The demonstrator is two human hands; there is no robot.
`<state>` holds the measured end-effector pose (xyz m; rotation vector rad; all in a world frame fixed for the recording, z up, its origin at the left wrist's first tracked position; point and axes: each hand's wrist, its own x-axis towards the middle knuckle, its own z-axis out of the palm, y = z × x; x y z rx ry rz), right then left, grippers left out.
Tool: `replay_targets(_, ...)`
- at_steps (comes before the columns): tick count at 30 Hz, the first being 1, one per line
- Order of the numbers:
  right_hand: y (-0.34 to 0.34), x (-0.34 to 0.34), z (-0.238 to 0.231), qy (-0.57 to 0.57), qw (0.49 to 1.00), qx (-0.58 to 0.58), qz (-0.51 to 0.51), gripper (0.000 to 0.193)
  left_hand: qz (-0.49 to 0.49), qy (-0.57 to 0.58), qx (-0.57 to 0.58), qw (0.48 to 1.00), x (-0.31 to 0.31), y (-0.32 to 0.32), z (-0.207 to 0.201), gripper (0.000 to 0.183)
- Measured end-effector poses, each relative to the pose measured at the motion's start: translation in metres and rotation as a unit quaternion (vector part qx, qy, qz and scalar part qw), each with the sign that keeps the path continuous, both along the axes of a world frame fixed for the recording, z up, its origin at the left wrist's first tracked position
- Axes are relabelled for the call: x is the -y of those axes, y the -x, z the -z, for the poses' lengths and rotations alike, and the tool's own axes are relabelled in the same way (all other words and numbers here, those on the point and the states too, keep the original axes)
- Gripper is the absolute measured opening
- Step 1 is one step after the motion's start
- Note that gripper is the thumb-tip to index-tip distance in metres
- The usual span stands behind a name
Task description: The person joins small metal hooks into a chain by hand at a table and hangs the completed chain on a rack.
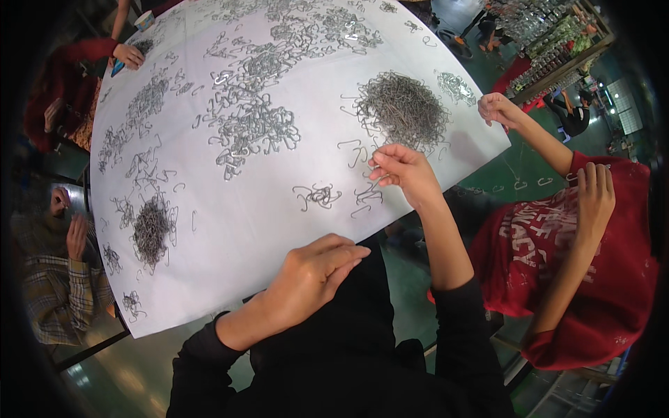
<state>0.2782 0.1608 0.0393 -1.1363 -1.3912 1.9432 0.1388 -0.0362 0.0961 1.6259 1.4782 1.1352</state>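
My left hand (312,279) is at the near edge of the white table, fingers pressed together and pointing right. Whatever its fingertips may hold is too small to make out. Farther right, my right hand (404,173) hovers over the tabletop with thumb and fingers pinched; I cannot make out what is in the pinch. Just left of its fingertips are a few loose wire hooks (355,150). More hooks (367,197) lie below those fingers, next to a small tangled cluster of wire hooks (319,196). Beyond stands a large dark heap of wire hooks (402,110).
The white table (230,279) carries shiny bent hooks (258,129) across its middle and another dark heap (151,232) at left. A co-worker in red (557,244) sits close on my right, and others work along the left edge. A loaded rack (557,56) stands at far right.
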Motion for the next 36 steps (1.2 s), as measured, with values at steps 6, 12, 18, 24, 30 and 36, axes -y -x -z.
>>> replay_targets(6,-0.02,0.1,-0.039,0.018,0.989,-0.144,0.019,0.011,-0.014,-0.013,-0.024,1.0,0.004,0.001,-0.007,0.026)
replay_targets(12,-0.033,0.145,-0.047,-0.002,0.98,-0.19,0.057,0.007,-0.023,0.019,0.013,0.999,0.006,-0.004,-0.011,0.037)
replay_targets(18,-0.032,0.147,-0.046,0.007,0.979,-0.195,0.056,0.006,-0.015,0.01,-0.005,1.0,0.007,-0.009,-0.013,0.042)
replay_targets(24,-0.027,0.153,-0.036,-0.09,0.971,-0.198,0.104,0.008,-0.016,-0.036,-0.033,0.999,0.012,-0.008,-0.011,0.05)
replay_targets(30,-0.026,0.152,-0.037,-0.186,0.958,-0.181,0.119,0.009,-0.185,-0.035,-0.064,0.98,-0.01,0.063,0.032,0.032)
replay_targets(36,-0.024,0.153,-0.039,-0.177,0.964,-0.166,0.106,0.01,-0.362,0.049,-0.204,0.908,-0.017,0.175,0.116,0.024)
